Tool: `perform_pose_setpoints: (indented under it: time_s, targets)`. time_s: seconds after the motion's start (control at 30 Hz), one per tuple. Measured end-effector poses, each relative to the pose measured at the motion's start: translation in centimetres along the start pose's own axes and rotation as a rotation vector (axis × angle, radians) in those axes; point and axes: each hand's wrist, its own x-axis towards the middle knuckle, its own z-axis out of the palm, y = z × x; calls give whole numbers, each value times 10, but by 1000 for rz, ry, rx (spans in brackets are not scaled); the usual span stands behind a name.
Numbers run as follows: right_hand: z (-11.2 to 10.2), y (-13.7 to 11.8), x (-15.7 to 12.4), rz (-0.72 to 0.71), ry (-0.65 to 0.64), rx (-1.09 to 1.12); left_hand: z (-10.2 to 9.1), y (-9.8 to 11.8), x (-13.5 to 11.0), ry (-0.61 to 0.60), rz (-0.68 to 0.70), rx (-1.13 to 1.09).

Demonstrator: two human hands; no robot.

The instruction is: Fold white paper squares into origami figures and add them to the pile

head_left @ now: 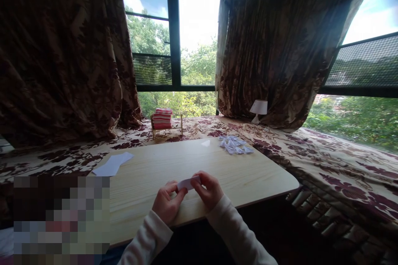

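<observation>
A small folded strip of white paper is held between my two hands, just above the front part of the wooden table. My left hand pinches its left end between thumb and fingers. At the other end, my right hand grips the paper the same way. Farther back on the table, toward the right, lies a cluster of several folded white paper pieces. One small white paper piece rests alone near the back edge. White paper sheets lie at the table's left side.
Behind the table, a patterned cloth covers a ledge. On it stand a small rack with folded pink striped cloths and a white lamp. Dark curtains frame the windows. The lower left is pixelated.
</observation>
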Motion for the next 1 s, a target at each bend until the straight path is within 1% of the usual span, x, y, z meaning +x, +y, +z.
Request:
perform_pose_setpoints:
  time_s: [0.1,0.17,0.27,0.37,0.43,0.57,0.73,0.87,1.0]
  targets:
    - [2,5,1,101,-63,153,-1,3,0,75,-18,-10]
    - [5,7,2,138,-122,206,-1,3,0,96,-28,-20]
    - [9,7,1,148,-168,253,2,3,0,94,-21,-38]
    - [10,4,1,136,-172,284,6,3,0,84,-30,-49]
    - [10,3,1,113,-163,260,8,3,0,72,-43,-58]
    - [9,1,2,87,-128,157,7,3,1,83,-42,-38]
    - [5,5,5,154,-31,58,5,-1,0,122,-25,24]
    - [4,8,7,207,43,43,6,-4,0,119,-37,24]
    - [8,12,9,245,157,50,9,-9,5,113,-50,8]
